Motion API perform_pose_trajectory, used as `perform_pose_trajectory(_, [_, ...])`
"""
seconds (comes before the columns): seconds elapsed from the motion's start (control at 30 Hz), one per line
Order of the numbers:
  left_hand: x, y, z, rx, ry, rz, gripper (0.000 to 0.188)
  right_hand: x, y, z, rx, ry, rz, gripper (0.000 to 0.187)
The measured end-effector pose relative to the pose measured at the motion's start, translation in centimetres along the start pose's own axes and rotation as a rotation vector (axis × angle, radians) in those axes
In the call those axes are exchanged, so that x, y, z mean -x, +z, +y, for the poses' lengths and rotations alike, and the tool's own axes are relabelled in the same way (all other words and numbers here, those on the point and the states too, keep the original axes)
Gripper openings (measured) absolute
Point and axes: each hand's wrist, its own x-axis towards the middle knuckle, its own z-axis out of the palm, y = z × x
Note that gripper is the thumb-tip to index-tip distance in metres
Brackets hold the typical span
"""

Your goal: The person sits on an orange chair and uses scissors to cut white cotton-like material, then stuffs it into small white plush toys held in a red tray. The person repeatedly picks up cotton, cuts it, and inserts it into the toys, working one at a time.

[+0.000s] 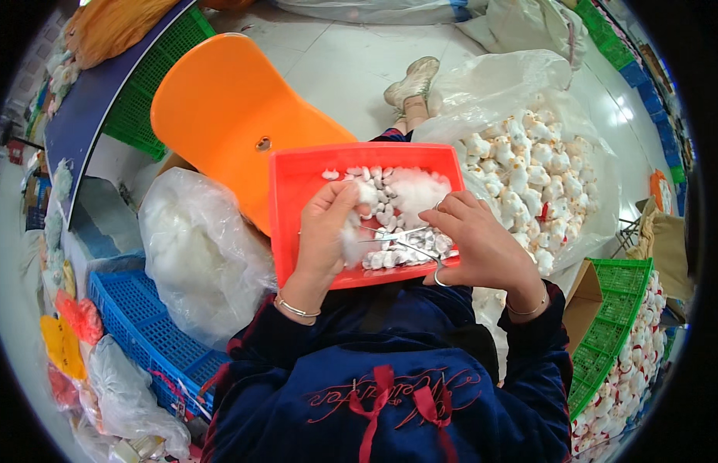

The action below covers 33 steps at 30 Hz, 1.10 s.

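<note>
Navy velvet sleeves at the bottom of the frame, forearms rising from the lower edge toward mid-frame. Left hand just left of centre, fingers pinched together on a tuft of white stuffing. Right hand just right of centre, fingers clamped on slim metal scissors, one finger loop showing below the palm, tips pointing left toward the tuft. Under both hands, at centre frame, a red plastic tray resting on the lap, holding small white stuffed pieces and a loose wad of stuffing toward its far side. Left of the tray, a clear bag of white filling over a blue crate. Lower right, a green crate beside more white toys. Right of centre, an open plastic bag of white toy ducks. Beyond the tray, upper left, an orange plastic chair. Farther up, a foot in a pale sneaker on the light floor.
</note>
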Motion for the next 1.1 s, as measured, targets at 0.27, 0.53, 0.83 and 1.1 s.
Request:
perform_pose_trajectory(0.27, [0.3,0.6,-0.5,0.047,0.002,-0.021,0.014,-1.7,1.1,0.5,-0.035,-0.052,-0.056,0.059])
perform_pose_trajectory(0.53, [0.0,-1.4,-0.6,-0.004,0.031,0.025,0.015,1.5,-0.7,3.0,-0.594,-0.085,0.081,0.039])
perform_pose_trajectory(0.83, [1.4,-0.4,-0.2,-0.216,0.104,-0.068,0.018,0.0,0.0,2.1,-0.027,0.041,0.095,0.035])
perform_pose_trajectory(1.1, [1.1,-0.5,0.0,-0.283,0.115,-0.055,0.016,0.3,-0.9,1.7,-0.022,0.027,0.067,0.034])
